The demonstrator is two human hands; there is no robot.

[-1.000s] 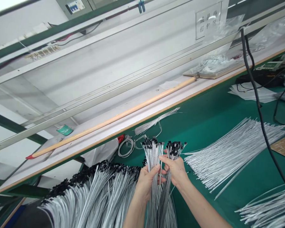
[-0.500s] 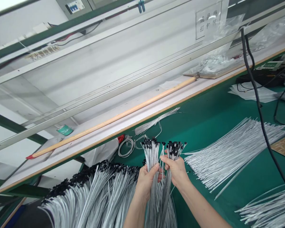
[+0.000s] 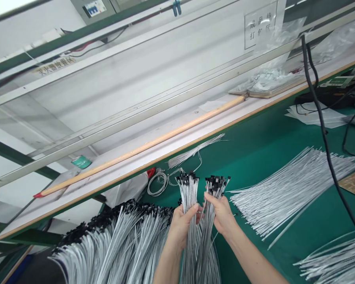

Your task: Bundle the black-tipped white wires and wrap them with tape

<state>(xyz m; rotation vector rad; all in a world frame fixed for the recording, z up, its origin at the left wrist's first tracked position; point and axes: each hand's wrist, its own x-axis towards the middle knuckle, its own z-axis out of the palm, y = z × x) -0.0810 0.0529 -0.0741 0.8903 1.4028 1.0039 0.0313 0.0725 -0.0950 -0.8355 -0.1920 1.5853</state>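
Observation:
My left hand (image 3: pixel 180 225) is closed round an upright bundle of thin silver wires with black tips (image 3: pixel 188 189). Close beside it, my right hand (image 3: pixel 223 215) grips a second, smaller bundle of the same wires (image 3: pixel 214 187). The two bundles stand side by side with a narrow gap between their black ends. Both run down out of the bottom of the view over the green table (image 3: pixel 254 157).
A big heap of black-tipped wires (image 3: pixel 115 244) lies at lower left. Loose silver wires (image 3: pixel 286 189) fan out on the right, with more (image 3: pixel 337 262) at the bottom right. A black cable (image 3: pixel 322 130) hangs across the right. A wooden stick (image 3: pixel 142 148) lies on the back ledge.
The single wire that stood between the two bundles has joined the right bundle, leaving a clear gap. My right hand has shifted slightly right.

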